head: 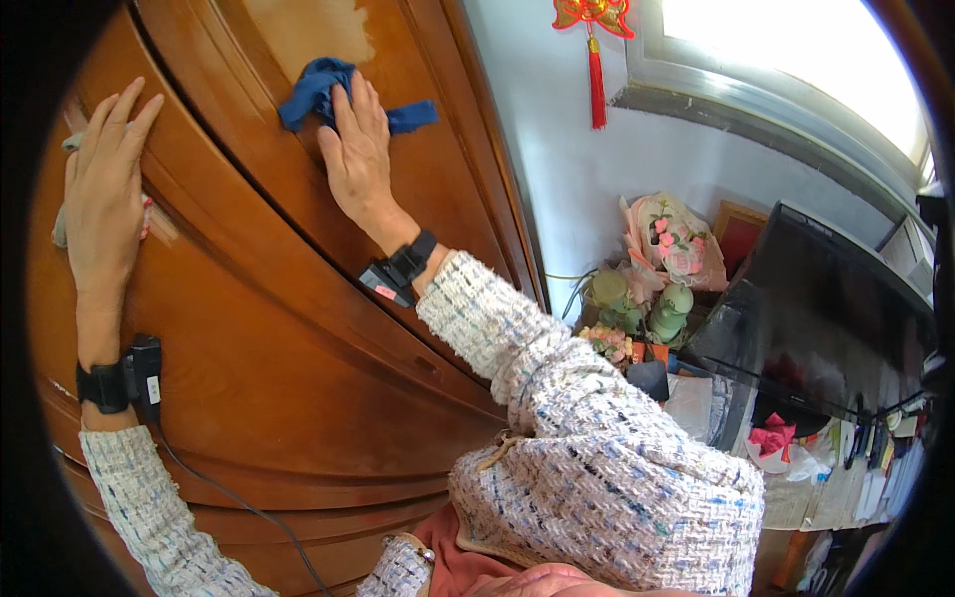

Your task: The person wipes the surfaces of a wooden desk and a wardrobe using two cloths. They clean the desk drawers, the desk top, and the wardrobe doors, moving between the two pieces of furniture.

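My right hand [362, 160] presses a crumpled blue cloth [317, 86] against a brown wooden wardrobe door [455, 186]. One end of the cloth sticks out to the right of the fingers. On the neighbouring wooden door [283, 351], at the left, my left hand [106, 194] lies flat with its fingers stretched upward. Under it is a greyish cloth [60, 230], mostly hidden, with a red-and-white edge showing beside the palm. A pale, shiny patch [321, 30] shows on the right door above the blue cloth.
A cable [246, 504] trails from the device [145, 377] on my left wrist. To the right stand a black television [828, 306], a wrapped bouquet [675, 246] and a cluttered tabletop [806, 496]. A red tassel ornament [597, 86] hangs by the window [806, 52].
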`<state>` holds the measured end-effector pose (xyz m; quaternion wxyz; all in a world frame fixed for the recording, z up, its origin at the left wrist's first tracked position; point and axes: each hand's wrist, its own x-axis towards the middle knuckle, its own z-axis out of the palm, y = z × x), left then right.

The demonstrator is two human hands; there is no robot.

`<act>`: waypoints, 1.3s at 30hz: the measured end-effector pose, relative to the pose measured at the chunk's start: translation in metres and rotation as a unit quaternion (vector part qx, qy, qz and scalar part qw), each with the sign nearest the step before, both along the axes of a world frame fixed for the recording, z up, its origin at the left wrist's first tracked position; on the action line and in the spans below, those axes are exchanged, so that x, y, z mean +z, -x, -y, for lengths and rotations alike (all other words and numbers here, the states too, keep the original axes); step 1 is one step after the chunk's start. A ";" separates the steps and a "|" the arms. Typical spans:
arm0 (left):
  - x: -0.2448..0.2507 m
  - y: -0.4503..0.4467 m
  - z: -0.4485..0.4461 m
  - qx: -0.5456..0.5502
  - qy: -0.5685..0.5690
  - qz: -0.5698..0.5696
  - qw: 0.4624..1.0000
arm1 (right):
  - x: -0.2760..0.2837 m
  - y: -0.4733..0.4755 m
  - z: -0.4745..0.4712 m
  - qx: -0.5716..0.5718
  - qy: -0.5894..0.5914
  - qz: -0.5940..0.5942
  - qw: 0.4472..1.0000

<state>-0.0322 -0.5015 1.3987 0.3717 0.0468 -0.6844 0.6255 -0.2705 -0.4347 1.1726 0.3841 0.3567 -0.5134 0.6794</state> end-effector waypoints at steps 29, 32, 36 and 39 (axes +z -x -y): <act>0.004 -0.007 0.012 0.017 -0.019 0.017 1.000 | -0.100 -0.056 -0.012 0.087 -0.089 0.039 0.991; 0.003 -0.008 0.016 -0.001 -0.013 0.020 1.000 | -0.225 -0.066 0.000 0.031 -0.033 0.215 0.976; 0.009 -0.007 0.012 0.014 0.015 0.032 0.999 | -0.340 -0.074 -0.003 0.078 0.045 0.422 0.902; 0.010 -0.005 0.006 -0.014 0.022 0.033 0.999 | -0.328 -0.061 -0.006 0.148 0.121 0.546 0.816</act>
